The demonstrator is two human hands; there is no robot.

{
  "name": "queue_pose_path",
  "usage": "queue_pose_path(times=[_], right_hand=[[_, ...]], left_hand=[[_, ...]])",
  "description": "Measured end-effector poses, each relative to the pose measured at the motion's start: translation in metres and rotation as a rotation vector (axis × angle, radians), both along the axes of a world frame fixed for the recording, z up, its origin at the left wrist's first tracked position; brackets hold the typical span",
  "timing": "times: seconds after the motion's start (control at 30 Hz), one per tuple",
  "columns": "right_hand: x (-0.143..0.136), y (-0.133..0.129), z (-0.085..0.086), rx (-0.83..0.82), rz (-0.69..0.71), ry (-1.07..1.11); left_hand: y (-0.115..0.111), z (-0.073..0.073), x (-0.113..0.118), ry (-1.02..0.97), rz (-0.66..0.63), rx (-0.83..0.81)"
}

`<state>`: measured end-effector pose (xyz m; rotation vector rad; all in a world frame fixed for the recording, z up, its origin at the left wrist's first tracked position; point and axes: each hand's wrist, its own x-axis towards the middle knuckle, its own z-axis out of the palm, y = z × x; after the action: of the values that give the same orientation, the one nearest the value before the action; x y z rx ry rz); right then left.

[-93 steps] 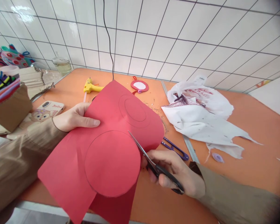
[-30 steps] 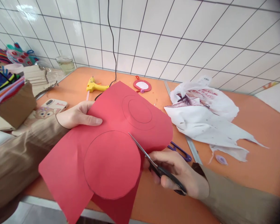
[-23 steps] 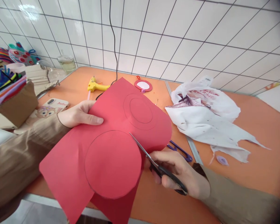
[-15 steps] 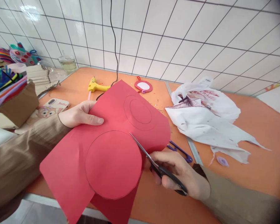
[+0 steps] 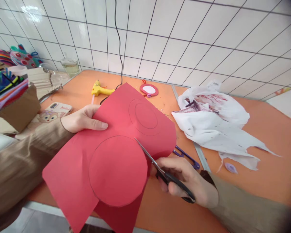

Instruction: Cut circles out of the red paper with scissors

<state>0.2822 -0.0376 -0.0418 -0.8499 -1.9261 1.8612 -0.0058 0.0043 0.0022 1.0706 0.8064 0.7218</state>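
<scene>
A large sheet of red paper (image 5: 70, 171) is held up over the orange table, with a big circle drawn on it and two smaller nested outlines higher up. My left hand (image 5: 84, 120) grips the sheet's upper left edge, thumb on top. In my right hand (image 5: 186, 178) are black-handled scissors (image 5: 171, 179), fingers through the loops. Their blades (image 5: 145, 151) lie at the right side of the big circle, which is cut free along its lower right edge. The lower blade is hidden by the paper.
A yellow glue gun (image 5: 100, 89), a red oval tag with white centre (image 5: 149, 89) and a phone (image 5: 55, 111) lie behind the paper. A purple tool (image 5: 188, 157) and a white plastic bag with cloth (image 5: 213, 126) are at right. A cardboard box (image 5: 21, 106) of pipe cleaners stands left.
Almost nothing differs. The red paper's edges have shifted very slightly, while both hands and the scissors keep their places.
</scene>
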Motion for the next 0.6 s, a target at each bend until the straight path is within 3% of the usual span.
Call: queue_pose_path(times=[0.6], right_hand=[[0.0012,-0.0002,-0.0011,0.005,0.012,0.006]], left_hand=[[0.0009,0.0009,-0.0021,0.012,-0.023,-0.033]])
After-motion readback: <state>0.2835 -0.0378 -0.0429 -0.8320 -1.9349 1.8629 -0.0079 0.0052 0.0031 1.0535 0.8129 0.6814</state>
